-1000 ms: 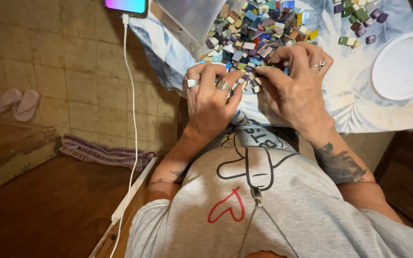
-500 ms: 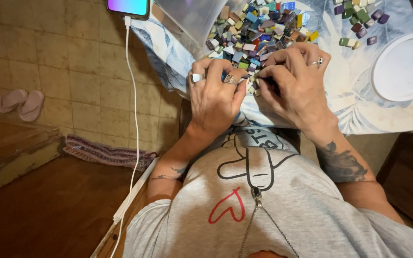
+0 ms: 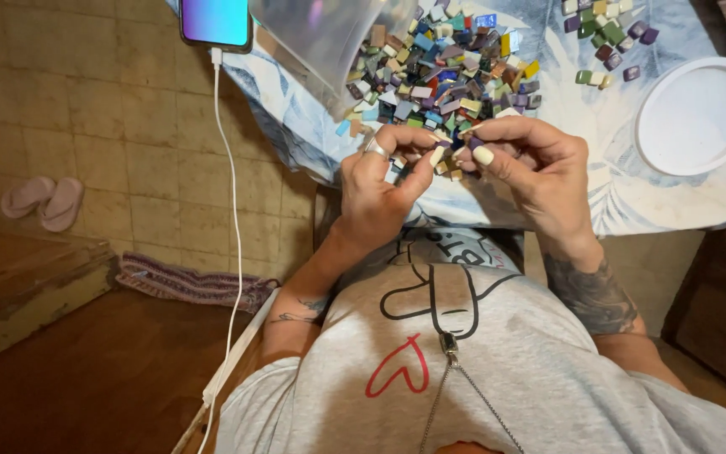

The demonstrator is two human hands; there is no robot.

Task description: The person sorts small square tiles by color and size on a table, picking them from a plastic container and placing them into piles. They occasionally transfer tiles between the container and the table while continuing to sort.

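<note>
Bench [image 3: 632,202] near edge – both hands meet just over it, white plate [image 3: 695,113] at the right edge | heap of small coloured tiles [image 3: 451,63] just beyond the fingers | left hand [image 3: 380,189] and right hand [image 3: 531,172] – fingers closed, pinching small tiles [image 3: 445,161] between the fingertips.

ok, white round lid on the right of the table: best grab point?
Take the lid by its raised rim, on the near edge facing the right hand. It lies flat on the cloth, so probably pinch the rim from above; loose tiles crowd the far-left side.
</note>
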